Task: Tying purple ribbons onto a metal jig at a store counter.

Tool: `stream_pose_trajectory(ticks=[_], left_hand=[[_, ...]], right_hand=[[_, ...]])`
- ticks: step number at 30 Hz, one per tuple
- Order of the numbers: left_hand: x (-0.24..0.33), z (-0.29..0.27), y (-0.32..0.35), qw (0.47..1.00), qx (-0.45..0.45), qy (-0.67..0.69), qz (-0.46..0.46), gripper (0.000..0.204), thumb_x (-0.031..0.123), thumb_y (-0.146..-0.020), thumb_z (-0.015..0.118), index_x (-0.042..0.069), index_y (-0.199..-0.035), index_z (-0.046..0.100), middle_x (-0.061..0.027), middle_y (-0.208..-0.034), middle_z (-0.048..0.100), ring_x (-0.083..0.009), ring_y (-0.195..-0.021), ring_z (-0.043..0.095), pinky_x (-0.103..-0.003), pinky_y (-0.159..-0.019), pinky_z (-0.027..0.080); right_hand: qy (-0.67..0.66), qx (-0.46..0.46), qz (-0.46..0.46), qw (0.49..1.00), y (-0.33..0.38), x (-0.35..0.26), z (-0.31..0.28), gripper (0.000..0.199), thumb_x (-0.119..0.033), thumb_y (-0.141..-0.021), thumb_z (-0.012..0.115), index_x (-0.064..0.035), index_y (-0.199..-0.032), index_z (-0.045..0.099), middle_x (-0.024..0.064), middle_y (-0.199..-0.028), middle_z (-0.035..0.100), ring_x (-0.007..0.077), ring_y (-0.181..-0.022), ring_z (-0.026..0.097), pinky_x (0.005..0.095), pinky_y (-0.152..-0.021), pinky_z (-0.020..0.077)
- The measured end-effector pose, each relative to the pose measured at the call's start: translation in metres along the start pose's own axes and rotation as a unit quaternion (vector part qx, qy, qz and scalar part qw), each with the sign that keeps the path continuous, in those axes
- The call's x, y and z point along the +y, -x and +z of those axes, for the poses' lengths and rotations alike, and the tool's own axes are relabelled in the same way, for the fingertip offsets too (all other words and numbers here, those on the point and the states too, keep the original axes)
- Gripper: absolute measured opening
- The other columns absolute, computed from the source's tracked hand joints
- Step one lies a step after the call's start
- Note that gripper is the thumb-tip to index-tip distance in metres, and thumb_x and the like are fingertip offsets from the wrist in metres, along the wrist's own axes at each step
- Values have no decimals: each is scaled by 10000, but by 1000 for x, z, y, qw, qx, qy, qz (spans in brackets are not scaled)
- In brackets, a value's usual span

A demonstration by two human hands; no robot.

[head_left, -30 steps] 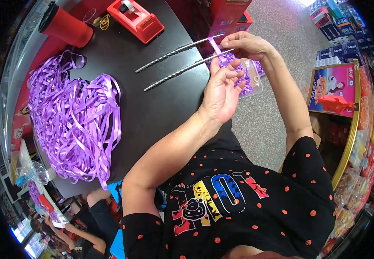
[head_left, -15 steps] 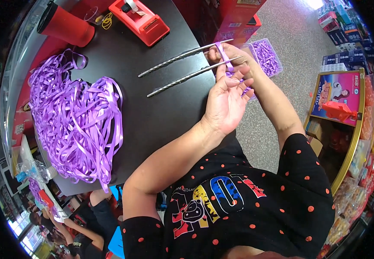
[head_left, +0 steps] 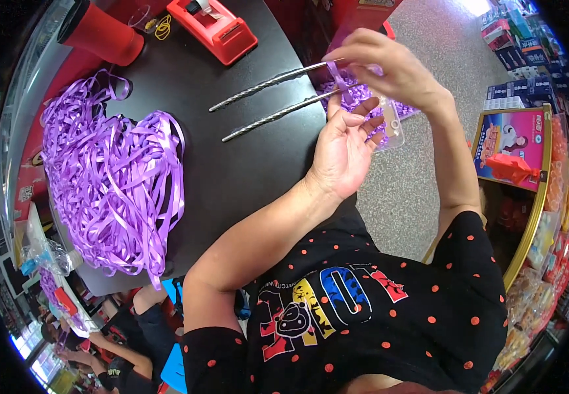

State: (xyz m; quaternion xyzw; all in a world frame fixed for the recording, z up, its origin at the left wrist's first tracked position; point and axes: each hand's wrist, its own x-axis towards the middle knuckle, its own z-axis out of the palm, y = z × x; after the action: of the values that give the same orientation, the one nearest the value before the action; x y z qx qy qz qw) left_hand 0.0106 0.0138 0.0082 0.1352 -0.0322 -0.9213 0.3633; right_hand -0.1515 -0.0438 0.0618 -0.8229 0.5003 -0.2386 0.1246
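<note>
Two twisted metal rods stick out over the right edge of a black table. My right hand is above the rods' tips and pinches a strip of purple ribbon that runs down across them. My left hand is palm up just below the lower rod's tip. Its fingers are spread, and its thumb and forefinger press the same ribbon. A clear plastic box with purple pieces in it lies behind my hands, mostly hidden.
A big loose heap of purple ribbon covers the table's left side. A red tape dispenser and a red cup stand at the far edge. Shelves with packaged goods line the right. Other people sit at lower left.
My right hand has moved from beside my left hand to above the rod tips, pulling the ribbon up. My left hand has turned more palm up below the rods.
</note>
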Motion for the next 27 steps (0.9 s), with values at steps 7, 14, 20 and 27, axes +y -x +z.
stream_pose_trajectory(ticks=[7,14,20,27], left_hand=[[1,0,1,1000,-4,-14,-4,523,140,-822,507,260,-1311,363,-69,-1209,502,-239,-1082,481,-424,-953,361],[1,-2,0,1000,12,-6,-7,582,126,-817,513,260,-1345,308,-87,-1177,514,-236,-1033,506,-401,-904,407],[4,-3,-1,1000,16,4,5,492,119,-826,504,228,-1276,337,-93,-1142,536,-236,-1013,528,-398,-889,420],[-13,3,-2,999,38,10,-4,249,145,-846,513,162,-1084,442,-47,-994,557,-176,-861,547,-342,-736,449]], right_hand=[[209,-92,-197,954,0,-1,-5,323,-174,-747,599,-148,-1063,662,33,-1046,534,199,-958,542,311,-828,462],[84,-46,-76,992,36,26,21,402,-93,-828,551,-175,-1215,618,67,-1054,570,202,-977,543,300,-872,460],[-153,106,75,980,31,30,37,294,-89,-865,564,-89,-1146,649,77,-1105,596,181,-1083,539,290,-939,411],[-377,-106,268,880,-8,35,39,294,-277,-854,660,-55,-1045,643,-69,-718,560,19,-614,475,180,-532,360]])
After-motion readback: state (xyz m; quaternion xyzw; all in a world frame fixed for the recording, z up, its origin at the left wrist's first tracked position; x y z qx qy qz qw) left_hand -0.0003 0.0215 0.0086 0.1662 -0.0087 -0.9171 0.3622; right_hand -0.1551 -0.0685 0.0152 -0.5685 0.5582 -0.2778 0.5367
